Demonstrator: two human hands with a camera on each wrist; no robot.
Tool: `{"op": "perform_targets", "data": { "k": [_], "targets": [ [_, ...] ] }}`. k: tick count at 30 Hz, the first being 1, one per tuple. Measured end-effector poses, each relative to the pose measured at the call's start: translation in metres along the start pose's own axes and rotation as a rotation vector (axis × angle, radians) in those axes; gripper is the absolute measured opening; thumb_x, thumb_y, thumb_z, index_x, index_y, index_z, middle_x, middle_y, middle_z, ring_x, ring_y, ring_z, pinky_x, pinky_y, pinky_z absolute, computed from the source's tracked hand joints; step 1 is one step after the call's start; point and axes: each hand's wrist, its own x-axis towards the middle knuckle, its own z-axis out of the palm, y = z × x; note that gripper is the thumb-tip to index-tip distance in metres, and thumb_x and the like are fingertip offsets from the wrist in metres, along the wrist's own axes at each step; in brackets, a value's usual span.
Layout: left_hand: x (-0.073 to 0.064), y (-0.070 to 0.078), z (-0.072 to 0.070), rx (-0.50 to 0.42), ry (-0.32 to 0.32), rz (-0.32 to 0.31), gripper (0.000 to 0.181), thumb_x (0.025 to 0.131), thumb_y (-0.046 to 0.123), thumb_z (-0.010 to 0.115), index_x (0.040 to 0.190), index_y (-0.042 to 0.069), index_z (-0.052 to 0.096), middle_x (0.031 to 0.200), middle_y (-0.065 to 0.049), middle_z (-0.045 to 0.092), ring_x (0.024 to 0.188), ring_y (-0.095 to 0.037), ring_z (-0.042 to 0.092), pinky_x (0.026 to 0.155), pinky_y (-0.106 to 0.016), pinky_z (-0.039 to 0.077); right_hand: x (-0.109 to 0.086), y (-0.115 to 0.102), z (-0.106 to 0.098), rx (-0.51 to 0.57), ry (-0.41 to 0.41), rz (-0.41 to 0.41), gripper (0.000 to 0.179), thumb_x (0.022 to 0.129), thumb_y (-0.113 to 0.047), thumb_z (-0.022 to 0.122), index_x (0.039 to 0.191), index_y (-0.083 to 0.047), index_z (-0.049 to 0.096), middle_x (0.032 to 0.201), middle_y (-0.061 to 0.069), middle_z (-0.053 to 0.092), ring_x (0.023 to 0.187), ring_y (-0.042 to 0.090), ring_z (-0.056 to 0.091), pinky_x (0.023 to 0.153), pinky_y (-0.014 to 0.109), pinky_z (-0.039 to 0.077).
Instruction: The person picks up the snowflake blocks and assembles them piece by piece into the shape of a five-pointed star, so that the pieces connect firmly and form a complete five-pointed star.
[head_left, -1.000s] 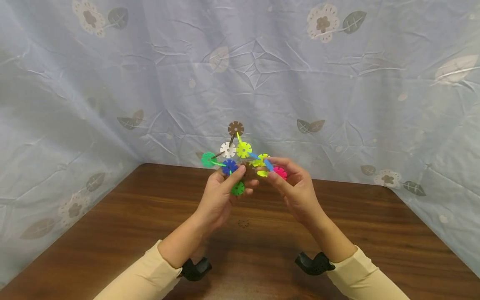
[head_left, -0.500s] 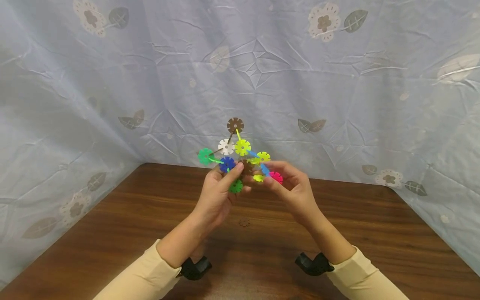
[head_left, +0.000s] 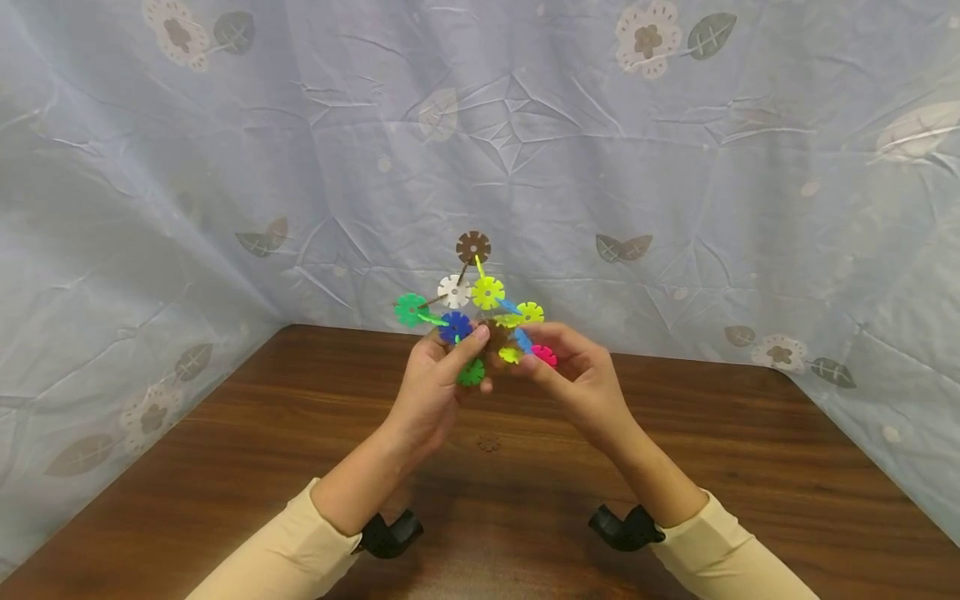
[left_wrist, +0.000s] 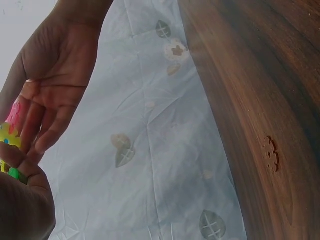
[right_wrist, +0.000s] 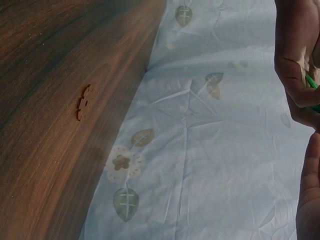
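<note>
In the head view, notched plastic snowflake discs are linked into a star-like frame (head_left: 488,293), held up above the table. A brown disc (head_left: 473,247) tops it; white (head_left: 453,291) and teal (head_left: 411,309) discs lie to the left. My left hand (head_left: 423,387) grips its lower middle, thumb on another brown disc (head_left: 495,335), beside blue (head_left: 455,327) and green (head_left: 472,372) discs. The fingers of my right hand (head_left: 588,375) pinch the lower right part, at an edge-on blue disc (head_left: 522,340) and a pink disc (head_left: 544,356). Fingers partly hide the joints there.
One loose brown disc (head_left: 489,443) lies on the wooden table (head_left: 675,467) below the hands, also visible in both wrist views. A pale flowered curtain (head_left: 360,167) surrounds the table at the back and sides. Black curved mounts (head_left: 392,534) sit at both wrists.
My right hand has shifted left toward my left hand, bringing the blue and pink discs closer to the middle brown disc. The top of the frame has risen slightly.
</note>
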Motion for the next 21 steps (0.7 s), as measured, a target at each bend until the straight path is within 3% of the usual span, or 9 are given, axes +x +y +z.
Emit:
{"op": "perform_targets", "data": {
  "k": [7,15,21],
  "targets": [
    [-0.0024,0.003,0.0005,0.047,-0.023,0.057,0.008,0.107,0.009,0.056,0.105,0.015,0.061,0.093,0.008,0.071,0.079,-0.007,0.071,0.06,-0.02,0.055,0.0009,-0.002,-0.0033,0.017,0.026,-0.05,0.033,0.099,0.0,0.068,0.13,0.009,0.062,0.12,-0.007,0.075,0.107,0.008,0.073,0.09,0.026,0.062],
    [-0.0053,0.0072,-0.0011,0.158,-0.082,0.124,0.005,0.106,0.007,0.058,0.106,0.013,0.058,0.113,0.008,0.071,0.092,-0.012,0.072,0.065,-0.025,0.058,0.0025,-0.0055,-0.0081,0.069,0.024,-0.109,0.033,0.098,0.001,0.069,0.13,-0.007,0.068,0.121,-0.003,0.076,0.107,0.007,0.072,0.092,0.024,0.061],
    [-0.0057,0.0084,-0.0029,0.189,-0.13,0.158,0.008,0.106,0.006,0.058,0.109,0.011,0.062,0.119,0.006,0.07,0.095,-0.018,0.072,0.066,-0.025,0.059,0.0027,-0.0074,-0.0085,0.068,0.021,-0.131,0.033,0.097,0.003,0.07,0.129,-0.006,0.068,0.119,-0.005,0.076,0.102,0.006,0.072,0.089,0.023,0.061]
  ]
}}
